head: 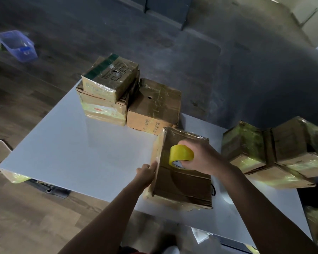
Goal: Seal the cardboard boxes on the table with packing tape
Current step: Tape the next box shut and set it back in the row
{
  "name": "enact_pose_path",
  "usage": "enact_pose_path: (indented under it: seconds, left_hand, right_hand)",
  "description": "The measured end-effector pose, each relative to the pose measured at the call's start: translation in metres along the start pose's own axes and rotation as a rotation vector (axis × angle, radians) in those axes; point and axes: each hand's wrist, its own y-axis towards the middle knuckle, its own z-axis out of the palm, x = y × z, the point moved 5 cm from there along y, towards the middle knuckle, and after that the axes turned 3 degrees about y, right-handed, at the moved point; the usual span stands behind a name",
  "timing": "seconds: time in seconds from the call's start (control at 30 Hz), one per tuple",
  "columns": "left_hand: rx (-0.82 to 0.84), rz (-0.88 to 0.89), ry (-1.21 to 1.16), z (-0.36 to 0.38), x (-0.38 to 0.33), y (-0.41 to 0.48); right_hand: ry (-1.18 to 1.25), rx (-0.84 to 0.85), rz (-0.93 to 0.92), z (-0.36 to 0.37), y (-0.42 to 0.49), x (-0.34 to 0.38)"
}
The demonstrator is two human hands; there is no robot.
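Note:
A brown cardboard box [184, 182] lies near the front of the white table [72, 143]. My right hand [202, 156] grips a yellow roll of packing tape [180, 154] held against the box's top face. My left hand [145, 173] presses with straight fingers against the box's left side. Clear tape covers parts of the box's edges.
Two taped boxes [106, 88] are stacked at the table's back, with another box [154, 105] to their right. A cluster of taped boxes [275, 153] sits at the right edge. A blue plastic bin [17, 44] stands on the wooden floor far left.

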Motion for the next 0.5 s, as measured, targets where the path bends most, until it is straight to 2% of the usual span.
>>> enact_pose_path:
  seconds: [0.03, 0.13, 0.17, 0.2, 0.3, 0.4, 0.5]
  left_hand:
    - [-0.042, 0.031, 0.002, -0.001, -0.002, -0.002]
    - [-0.374, 0.212, -0.059, -0.021, -0.024, -0.011]
    - [-0.423, 0.265, -0.096, -0.025, -0.034, -0.016]
    - [-0.420, 0.309, -0.094, -0.024, -0.044, -0.021]
    - [-0.421, 0.405, 0.123, -0.007, -0.058, -0.034]
    - [-0.468, 0.371, 0.136, -0.003, -0.055, -0.035]
    - [-0.504, 0.353, 0.254, -0.003, -0.056, -0.036]
  right_hand:
    - [0.001, 0.002, 0.001, 0.000, 0.000, 0.000]
    - [0.009, 0.002, -0.003, -0.002, -0.001, 0.000]
    - [0.013, 0.000, -0.011, -0.003, -0.001, 0.001]
    - [0.020, -0.003, -0.022, -0.003, -0.001, 0.001]
    - [0.074, -0.060, -0.020, -0.003, -0.002, -0.002]
    - [0.130, -0.152, 0.008, 0.003, -0.016, -0.020]
    - [0.133, -0.120, 0.045, 0.012, -0.023, -0.033]
